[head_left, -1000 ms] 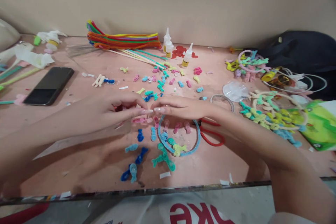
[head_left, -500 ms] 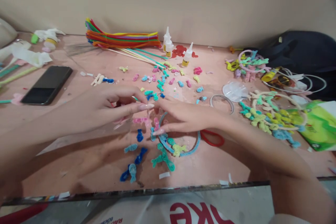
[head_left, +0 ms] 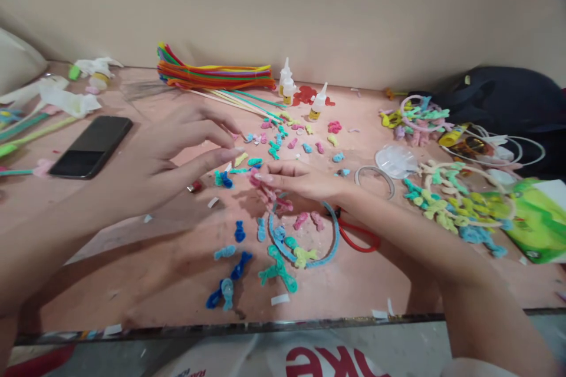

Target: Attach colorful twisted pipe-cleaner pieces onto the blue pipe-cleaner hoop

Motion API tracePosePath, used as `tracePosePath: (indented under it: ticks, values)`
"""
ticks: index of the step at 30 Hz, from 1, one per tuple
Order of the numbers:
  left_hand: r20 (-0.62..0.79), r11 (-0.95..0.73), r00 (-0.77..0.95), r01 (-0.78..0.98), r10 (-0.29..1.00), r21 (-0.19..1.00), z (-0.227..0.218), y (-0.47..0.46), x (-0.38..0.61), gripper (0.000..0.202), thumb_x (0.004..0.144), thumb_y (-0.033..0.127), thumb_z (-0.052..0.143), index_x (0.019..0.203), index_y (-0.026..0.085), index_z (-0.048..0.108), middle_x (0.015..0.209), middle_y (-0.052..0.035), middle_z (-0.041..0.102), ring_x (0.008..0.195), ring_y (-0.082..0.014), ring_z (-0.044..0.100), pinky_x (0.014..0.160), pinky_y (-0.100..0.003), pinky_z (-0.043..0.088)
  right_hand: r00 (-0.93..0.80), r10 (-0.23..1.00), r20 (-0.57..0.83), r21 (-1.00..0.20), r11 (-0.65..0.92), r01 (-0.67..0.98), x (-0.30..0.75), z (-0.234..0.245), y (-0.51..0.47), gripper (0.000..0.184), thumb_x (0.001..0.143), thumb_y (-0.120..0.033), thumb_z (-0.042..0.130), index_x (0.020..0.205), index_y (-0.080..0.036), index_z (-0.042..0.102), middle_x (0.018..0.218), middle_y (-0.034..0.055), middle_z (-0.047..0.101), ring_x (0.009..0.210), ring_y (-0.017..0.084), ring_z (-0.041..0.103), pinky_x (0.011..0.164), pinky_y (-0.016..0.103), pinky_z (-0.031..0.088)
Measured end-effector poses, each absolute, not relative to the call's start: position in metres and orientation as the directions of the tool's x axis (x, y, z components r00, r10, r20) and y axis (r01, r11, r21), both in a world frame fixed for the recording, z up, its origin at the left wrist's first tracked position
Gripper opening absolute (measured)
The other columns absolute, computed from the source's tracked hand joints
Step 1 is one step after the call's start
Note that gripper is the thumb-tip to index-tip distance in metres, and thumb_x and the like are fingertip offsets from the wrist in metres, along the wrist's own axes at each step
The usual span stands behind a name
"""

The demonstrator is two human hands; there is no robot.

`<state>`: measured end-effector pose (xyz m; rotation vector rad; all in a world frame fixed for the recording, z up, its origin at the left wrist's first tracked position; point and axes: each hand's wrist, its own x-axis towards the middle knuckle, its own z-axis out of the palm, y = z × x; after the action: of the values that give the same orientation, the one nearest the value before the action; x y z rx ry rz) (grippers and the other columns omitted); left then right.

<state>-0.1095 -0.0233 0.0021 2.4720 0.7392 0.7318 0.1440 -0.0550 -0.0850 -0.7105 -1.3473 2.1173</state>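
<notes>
One pink piece [head_left: 260, 184] pinched, right hand [head_left: 305, 184]; tilted.

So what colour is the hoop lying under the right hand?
Light blue hoop, fuzzy; right hand above it, head view.

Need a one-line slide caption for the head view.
Right hand pinches a small pink fuzzy pipe-cleaner bow above a blue pipe-cleaner-wrapped headband; left hand hovers open.

Black phone [head_left: 91, 146]; glue bottles [head_left: 287, 83]
</notes>
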Motion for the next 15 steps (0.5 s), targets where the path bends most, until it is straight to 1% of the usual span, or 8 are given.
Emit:
tracePosePath:
  ticks: [2,4,5,7,9,12,14,15]
  values:
    - [0.372,-0.689,0.641,0.355,0.672,0.632,0.006,-0.036,-0.109,0.011,0.106,0.029,0.060,0.101,0.029,0.069,0.120,0.0042,0.076,0.119,-0.0158,0.068,0.109,-0.030,0.051,-0.641,0.753,-0.148,-0.915,-0.351,-0.201,0.147,-0.089,-0.057,0.039,0.098,-0.056,0.076,0.094,-0.020,0.065,0.085,-0.0021,0.065,0.070,0.009,0.061,0.059,0.019,0.050]
    - [0.344,-0.580,0.549,0.341,0.762,0.740,0.009,-0.050,-0.106,0.016,0.106,0.026,0.057,0.094,0.029,0.066,0.110,0.0057,0.077,0.112,-0.0158,0.072,0.104,-0.032,0.055,-0.577,0.793,-0.196,-0.907,-0.370,-0.201,0.151,-0.092,-0.056,0.042,0.099,-0.059,0.073,0.087,-0.020,0.062,0.088,0.0008,0.070,0.076,0.012,0.066,0.064,0.022,0.055]
    - [0.322,-0.529,0.513,0.330,0.796,0.781,0.011,-0.056,-0.105,0.019,0.106,0.026,0.057,0.090,0.028,0.066,0.105,0.0053,0.077,0.109,-0.0161,0.073,0.102,-0.033,0.056,-0.552,0.801,-0.231,-0.898,-0.393,-0.196,0.154,-0.093,-0.056,0.044,0.098,-0.061,0.072,0.086,-0.021,0.060,0.088,0.0021,0.071,0.078,0.015,0.068,0.063,0.024,0.057]
    - [0.282,-0.446,0.475,0.278,0.834,0.851,0.013,-0.061,-0.103,0.026,0.107,0.028,0.057,0.082,0.026,0.063,0.095,0.0039,0.076,0.098,-0.0164,0.075,0.094,-0.035,0.059,-0.508,0.815,-0.280,-0.880,-0.429,-0.203,0.160,-0.092,-0.054,0.040,0.098,-0.060,0.071,0.089,-0.023,0.058,0.089,0.0028,0.072,0.081,0.019,0.071,0.062,0.028,0.058]
    - [0.247,-0.367,0.483,0.172,0.840,0.914,0.014,-0.057,-0.104,0.032,0.108,0.030,0.058,0.076,0.023,0.058,0.081,0.0037,0.073,0.080,-0.0155,0.074,0.081,-0.035,0.061,-0.451,0.853,-0.264,-0.883,-0.402,-0.244,0.165,-0.087,-0.052,0.031,0.099,-0.052,0.072,0.095,-0.023,0.060,0.090,0.0018,0.072,0.085,0.019,0.073,0.068,0.029,0.061]
    - [0.169,-0.239,0.579,0.046,0.798,0.970,0.017,-0.037,-0.107,0.035,0.108,0.033,0.062,0.075,0.022,0.055,0.053,0.0067,0.059,0.049,-0.0125,0.063,0.055,-0.030,0.056,-0.321,0.935,-0.150,-0.921,-0.250,-0.300,0.174,-0.075,-0.048,0.021,0.099,-0.040,0.073,0.097,-0.022,0.061,0.092,0.0007,0.071,0.087,0.016,0.073,0.078,0.029,0.063]
    - [0.110,-0.162,0.574,0.040,0.812,0.986,0.021,-0.018,-0.108,0.035,0.106,0.035,0.065,0.076,0.021,0.053,0.039,0.0102,0.043,0.034,-0.0077,0.045,0.043,-0.024,0.046,-0.230,0.972,-0.058,-0.942,-0.130,-0.310,0.180,-0.063,-0.045,0.018,0.100,-0.035,0.073,0.097,-0.021,0.062,0.093,0.0002,0.070,0.084,0.014,0.073,0.077,0.027,0.064]
    - [0.084,-0.122,0.554,0.032,0.828,0.992,0.025,-0.007,-0.108,0.037,0.103,0.036,0.067,0.075,0.021,0.048,0.036,0.0115,0.035,0.030,-0.0059,0.036,0.038,-0.022,0.037,-0.192,0.981,-0.019,-0.948,-0.079,-0.307,0.184,-0.057,-0.044,0.016,0.101,-0.034,0.071,0.096,-0.021,0.062,0.092,-0.0002,0.070,0.081,0.012,0.073,0.074,0.025,0.064]
